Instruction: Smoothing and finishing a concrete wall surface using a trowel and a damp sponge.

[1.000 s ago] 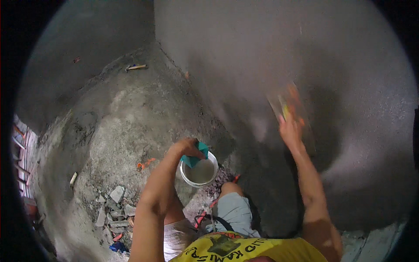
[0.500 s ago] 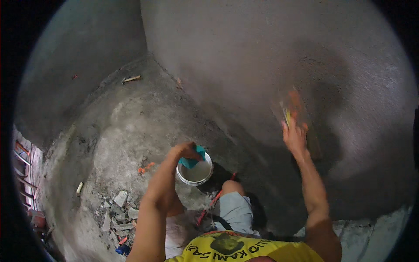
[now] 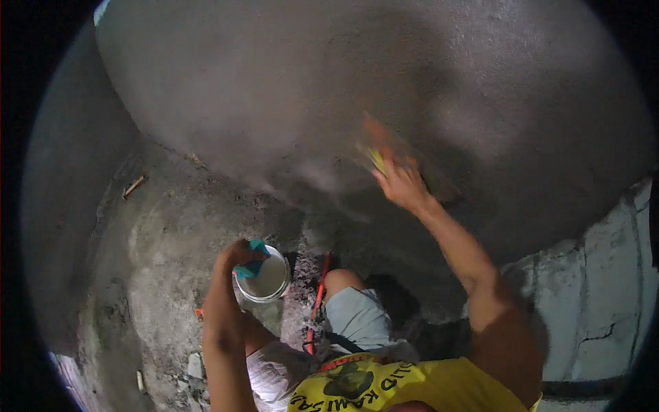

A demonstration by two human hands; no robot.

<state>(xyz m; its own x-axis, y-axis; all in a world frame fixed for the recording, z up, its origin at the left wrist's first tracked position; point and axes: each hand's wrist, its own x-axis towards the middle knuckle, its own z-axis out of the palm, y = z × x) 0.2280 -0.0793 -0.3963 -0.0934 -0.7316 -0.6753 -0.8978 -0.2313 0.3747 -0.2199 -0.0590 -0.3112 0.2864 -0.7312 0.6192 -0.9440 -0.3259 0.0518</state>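
Observation:
My right hand [image 3: 405, 187] is closed on a plastering float [image 3: 377, 161] with yellow and orange parts, its board smeared by motion against the grey rendered wall [image 3: 288, 103]. That arm reaches forward and to the right of my knee. Lower left, my left hand [image 3: 237, 253] grips a teal sponge [image 3: 253, 264] at the left rim of a white bucket [image 3: 261, 300]. Pale, cloudy contents fill part of the bucket. The palm hides some of the sponge, and the fingers of the right hand partly cover the float's handle.
A red-orange bar or pipe [image 3: 318, 295] lies between the bucket and my bent knee. A hammer-like tool [image 3: 134, 187] rests on the rough floor near the far left corner. Rubble [image 3: 195, 367] lies at lower left. Pale blocks [image 3: 590, 295] form the wall's lower right.
The view has turned to the right, so the bucket and corner appear farther left. My right hand has slid the float higher along the wall. My left hand stays at the bucket with the sponge.

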